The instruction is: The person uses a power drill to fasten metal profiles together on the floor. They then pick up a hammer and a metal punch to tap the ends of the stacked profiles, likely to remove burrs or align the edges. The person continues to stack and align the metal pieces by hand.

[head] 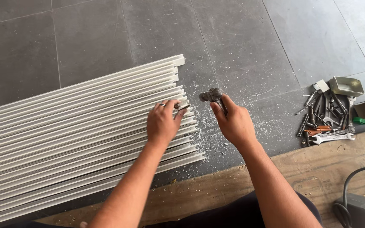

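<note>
My left hand [162, 123] rests on a row of long white metal profiles [64, 139] laid side by side on the floor, and pinches a small dark metal piece [183, 107] against the end of one profile. A ring is on one finger. My right hand [232, 122] grips the handle of a ball-peen hammer, whose steel head [211, 95] hangs just right of the profile ends, a short gap from the small piece.
Metal shavings [216, 143] lie scattered on the grey tiled floor by the profile ends. A heap of spanners and loose tools [326, 120] lies at the right, with small metal boxes [346, 85]. A wooden board [317, 169] and a grey machine with cable [362, 209] lie near me.
</note>
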